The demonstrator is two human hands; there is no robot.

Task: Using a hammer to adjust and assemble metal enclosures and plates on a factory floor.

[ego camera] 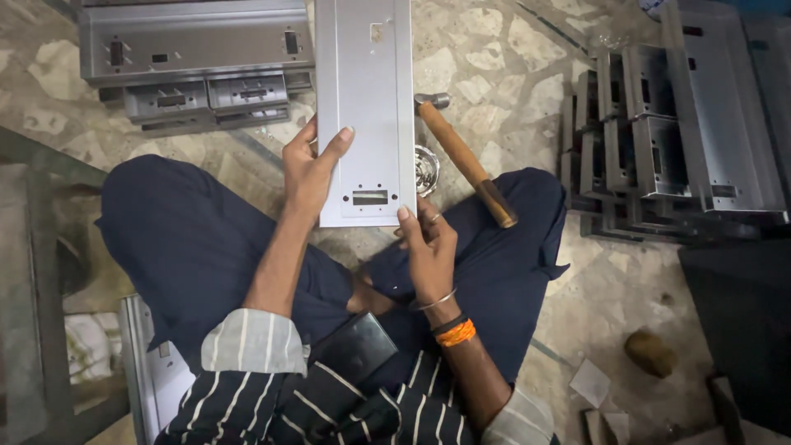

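Both hands clasp the grey metal panel (365,107) at frame centre: left hand (309,169) on its side edge, right hand (428,243) pinching the bottom corner. It looks thin, stiff, light and sharp-edged.

Dark navy trousers (189,239) and a navy shirt with white stripes, its cuffs (254,340) pale and turned back. The right wrist wears a silver bangle (437,301), a black band and an orange thread (456,333).

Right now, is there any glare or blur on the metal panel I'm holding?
Head view: the panel is sharp and evenly lit, with only a soft sheen; the left hand and right hand look crisp; the frame's edges bend slightly, and the right side falls into shadow.
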